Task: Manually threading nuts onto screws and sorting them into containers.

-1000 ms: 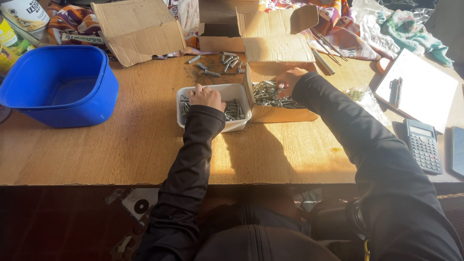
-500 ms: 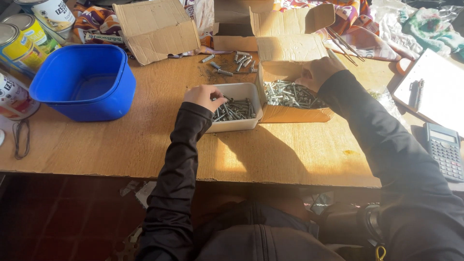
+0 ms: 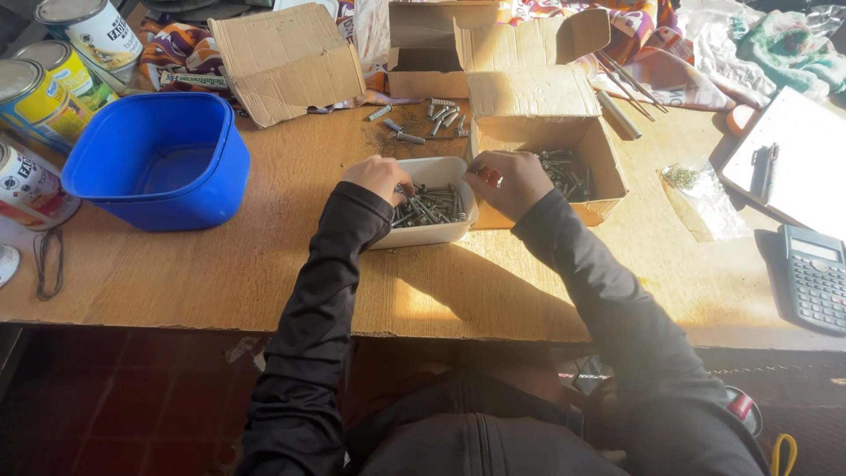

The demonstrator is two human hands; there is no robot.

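Far to the left of the fingers, paint tins (image 3: 53, 97) are ranged along the edge of the wooden worktop (image 3: 264, 264), and a blue plastic tub (image 3: 159, 159) is set beside them. The left hand (image 3: 381, 179) is laid on the near left corner of the small white tray (image 3: 445, 231), its fingers curled down among the grey screws (image 3: 432, 207) heaped there; whether one is gripped cannot be told. Just to the right, the right hand (image 3: 509, 182) is held over the tray's right rim, its fingers drawn together, and whether anything is pinched in them cannot be told either. A second earlier that hand was stretched into the open cardboard box (image 3: 564, 159) of fasteners behind it; it has since been brought back to the tray, which suggests, as a judgement, that pieces are being carried from box to tray. Loose screws (image 3: 414, 123) are scattered beyond both sets of fingers. Further right, a clear bag (image 3: 705, 198), a clipboard with a pen (image 3: 793, 159) and a dark calculator (image 3: 815, 278) are seen.
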